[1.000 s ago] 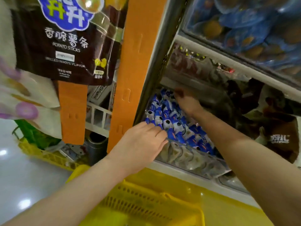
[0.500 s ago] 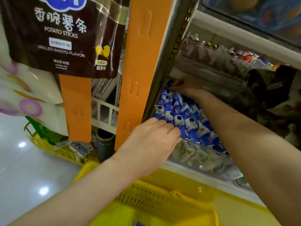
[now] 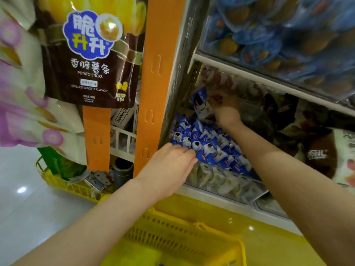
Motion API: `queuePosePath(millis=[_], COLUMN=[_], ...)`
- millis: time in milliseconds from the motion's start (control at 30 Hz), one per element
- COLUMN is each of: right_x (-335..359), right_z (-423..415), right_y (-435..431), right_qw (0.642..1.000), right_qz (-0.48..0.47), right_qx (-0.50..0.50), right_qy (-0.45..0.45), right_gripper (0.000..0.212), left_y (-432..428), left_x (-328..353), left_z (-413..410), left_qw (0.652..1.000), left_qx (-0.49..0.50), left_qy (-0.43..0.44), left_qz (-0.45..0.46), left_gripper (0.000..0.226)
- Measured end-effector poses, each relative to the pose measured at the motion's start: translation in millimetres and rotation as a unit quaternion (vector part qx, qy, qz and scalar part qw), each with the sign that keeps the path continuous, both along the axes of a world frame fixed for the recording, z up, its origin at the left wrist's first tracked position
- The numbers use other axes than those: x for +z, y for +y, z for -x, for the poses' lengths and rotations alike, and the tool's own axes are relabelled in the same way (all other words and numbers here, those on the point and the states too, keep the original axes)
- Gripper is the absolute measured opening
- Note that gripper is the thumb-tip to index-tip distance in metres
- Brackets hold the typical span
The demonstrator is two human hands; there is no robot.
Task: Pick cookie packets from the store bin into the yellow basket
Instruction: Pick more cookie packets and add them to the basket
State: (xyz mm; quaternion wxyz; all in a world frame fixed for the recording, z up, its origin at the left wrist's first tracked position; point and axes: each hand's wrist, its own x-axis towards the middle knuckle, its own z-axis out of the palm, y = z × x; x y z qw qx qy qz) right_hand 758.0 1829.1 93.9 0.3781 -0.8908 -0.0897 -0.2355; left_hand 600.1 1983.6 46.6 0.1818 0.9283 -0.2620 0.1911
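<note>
Now | right hand pinches one blue cookie packet, upright, above the pile in the store bin | left hand flat on the front packets, nearer the rim | yellow basket directly below, toward the person | right grip blurred, basket floor cut off.

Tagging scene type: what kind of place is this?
Likely a shop's snack aisle: brown potato-stick bag hanging on an orange plastic strip, clear shelf bin heaped with small blue-and-white cookie packets, yellow plastic shopping basket below.
</note>
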Motion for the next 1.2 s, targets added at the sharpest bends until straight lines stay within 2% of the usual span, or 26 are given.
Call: queuePosePath(millis=[133,300,367,467,733,833,900,967,1100,1200], right_x=[9,2,-3,-17,-63,-71,-71,-71,-72,-74], right_z=[55,129,159,196,232,229,226,225,224,223], right_y=[-12,-17,-18,-14,16,18,19,20,26,29], right_qw=[0.998,0.986,0.982,0.969,0.918,0.935,0.949,0.952,0.933,0.918], right_qz=[-0.060,-0.150,-0.155,-0.188,-0.249,-0.217,-0.192,-0.186,-0.235,-0.263], right_qx=[-0.020,0.028,0.063,0.099,0.116,0.090,0.079,0.078,0.075,0.072], right_qy=[-0.019,0.071,0.087,0.124,0.286,0.265,0.238,0.231,0.262,0.289], right_gripper=[0.019,0.002,0.010,0.014,0.014,0.015,0.015,0.030,0.049,0.049], left_y=[-5,-6,-4,-1,1,-1,-7,-10,-4,0], left_x=[6,2,-3,-9,-26,-33,-37,-37,-36,-37], left_z=[10,41,50,58,76,79,81,82,82,83], left_qw=[0.993,0.967,0.945,0.894,0.850,0.851,0.840,0.831,0.818,0.798], left_qx=[0.001,0.008,0.032,0.062,0.023,0.011,0.008,0.015,0.039,0.037], left_qy=[0.074,0.088,0.108,0.187,0.276,0.306,0.338,0.348,0.355,0.378], left_qz=[0.092,0.240,0.307,0.403,0.449,0.427,0.425,0.433,0.450,0.467], left_gripper=[0.027,0.026,0.025,0.024,0.008,0.012,0.011,0.010,0.011,0.013])
